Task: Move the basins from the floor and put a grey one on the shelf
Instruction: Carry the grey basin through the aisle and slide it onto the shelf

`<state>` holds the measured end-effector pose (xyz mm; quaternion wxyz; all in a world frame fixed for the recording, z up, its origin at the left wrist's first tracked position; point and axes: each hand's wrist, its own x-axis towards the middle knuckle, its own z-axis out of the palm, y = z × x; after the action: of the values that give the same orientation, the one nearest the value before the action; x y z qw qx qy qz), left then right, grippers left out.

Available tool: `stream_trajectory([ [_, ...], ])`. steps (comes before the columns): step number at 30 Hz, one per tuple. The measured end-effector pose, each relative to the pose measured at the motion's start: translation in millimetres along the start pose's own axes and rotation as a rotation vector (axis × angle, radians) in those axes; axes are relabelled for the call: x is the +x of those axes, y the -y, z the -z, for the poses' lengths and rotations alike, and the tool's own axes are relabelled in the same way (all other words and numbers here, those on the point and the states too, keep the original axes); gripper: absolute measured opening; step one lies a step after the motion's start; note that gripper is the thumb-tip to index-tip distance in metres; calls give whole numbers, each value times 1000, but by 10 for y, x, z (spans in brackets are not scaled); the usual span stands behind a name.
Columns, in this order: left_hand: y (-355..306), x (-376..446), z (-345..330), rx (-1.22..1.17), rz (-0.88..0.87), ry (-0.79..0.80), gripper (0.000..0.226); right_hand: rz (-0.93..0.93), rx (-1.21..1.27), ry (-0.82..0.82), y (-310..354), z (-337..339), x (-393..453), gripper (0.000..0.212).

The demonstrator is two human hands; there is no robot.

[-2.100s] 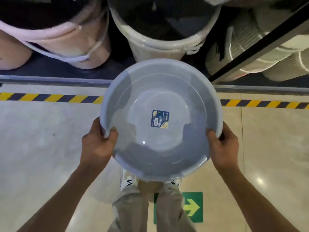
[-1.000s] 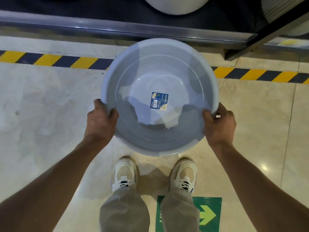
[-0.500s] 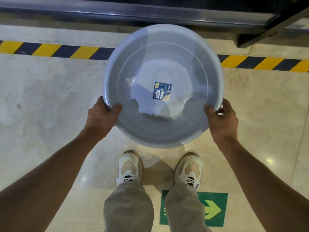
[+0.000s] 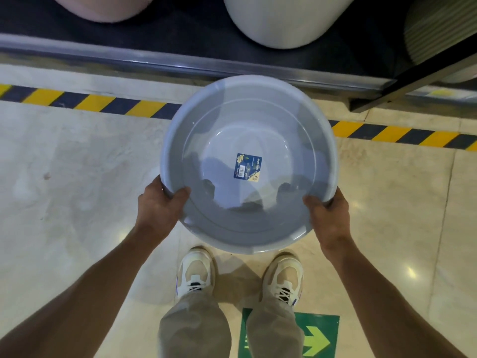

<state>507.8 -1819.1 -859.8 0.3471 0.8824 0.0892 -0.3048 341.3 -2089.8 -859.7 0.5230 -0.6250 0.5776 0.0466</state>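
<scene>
1. The round grey plastic basin (image 4: 249, 164) is off the floor and held level in front of the person, above the pale polished stone floor (image 4: 77, 177) and just short of the low dark shelf (image 4: 180, 34).
2. The left hand (image 4: 157, 210) grips the basin's near-left rim, thumb hooked over the lip and the other fingers hidden beneath it.
3. The right hand (image 4: 329, 215) grips the near-right rim the same way, thumb on top and fingers curled under.
4. Judging from this, the lifting part looks done for this basin; setting it on the shelf is not yet done. No other basins show on the floor here, so whether more remain cannot be told.
5. The basin is smooth, glossy and shallow, with a rolled rim, a stepped inner wall and a flat bottom carrying a small blue printed label (image 4: 247, 166).
6. The shelf has a matt dark surface edged by a brushed metal strip (image 4: 154, 58), and already carries a rounded white plastic tub (image 4: 278, 21), a pinkish tub (image 4: 103, 6) and a ribbed pale container (image 4: 438, 29).
7. A yellow-and-black striped hazard tape (image 4: 90, 102) runs along the floor before the shelf, and a green arrow sticker (image 4: 317, 337) lies by the person's cream trainers (image 4: 196, 275).
</scene>
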Motion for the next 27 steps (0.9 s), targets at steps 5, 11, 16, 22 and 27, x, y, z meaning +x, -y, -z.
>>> stream_trajectory([
  [5, -300, -380, 426, -61, -47, -7, 30, 68, 60, 1, 393, 225, -396, 50],
  [11, -827, -992, 1143, -134, -82, -69, 14, 111, 105, -2, 1043, 558, -1072, 42],
  [16, -1351, -1618, 1849, -224, -103, -111, 15, 182, 91, 23, 1682, 990, -1723, 31],
  [22, -2078, -2618, 2736, -290, -178, -152, 11, 268, 160, 32, 2541, 1600, -2738, 26],
  [27, -2737, -3480, 3511, -368, -241, -194, 14, 362, 204, 34, 3324, 2196, -3725, 25],
])
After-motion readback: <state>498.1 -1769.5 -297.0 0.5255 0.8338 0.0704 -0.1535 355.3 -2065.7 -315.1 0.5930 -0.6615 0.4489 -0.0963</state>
